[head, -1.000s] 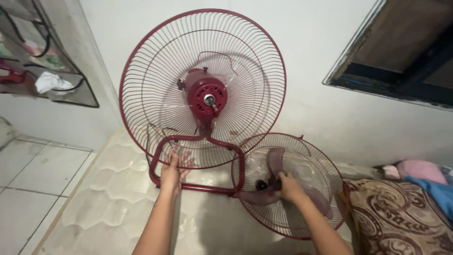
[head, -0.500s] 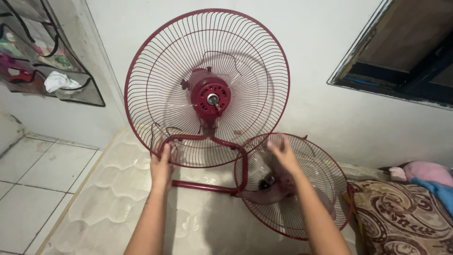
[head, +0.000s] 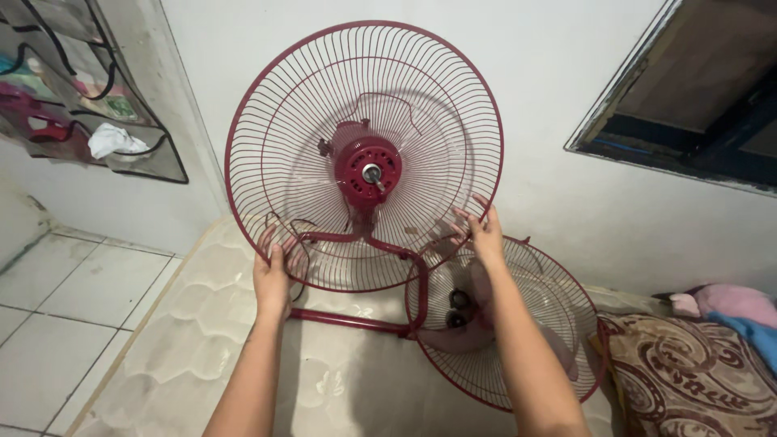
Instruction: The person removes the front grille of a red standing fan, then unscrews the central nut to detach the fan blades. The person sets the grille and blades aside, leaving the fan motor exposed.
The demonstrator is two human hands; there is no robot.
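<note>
White wall (head: 566, 186) behind, dark window frame (head: 688, 121) upper right, pale quilted mattress (head: 186, 340) below, tiled floor (head: 57, 307) at left. Found upright on the mattress against the wall: red rear fan guard (head: 275, 121) on its red tube stand (head: 348, 320), red motor housing (head: 368, 168) at centre with bare shaft showing. Noted left hand (head: 273, 273) at the guard's lower left rim, fingers spread and laid against the wires, touching. Noted right hand (head: 483, 231) at the lower right rim, fingers curled over the wire edge, gripping it. Guard thus held between both hands, above and ahead of them. Observed second red guard (head: 558, 324) leaning just beside the stand at right, under the right forearm, with a translucent reddish fan blade (head: 453, 336) lying inside. Patterned brown blanket (head: 688, 372) at far right. Clear hanging pocket organiser (head: 81, 105) on wall at upper left.
</note>
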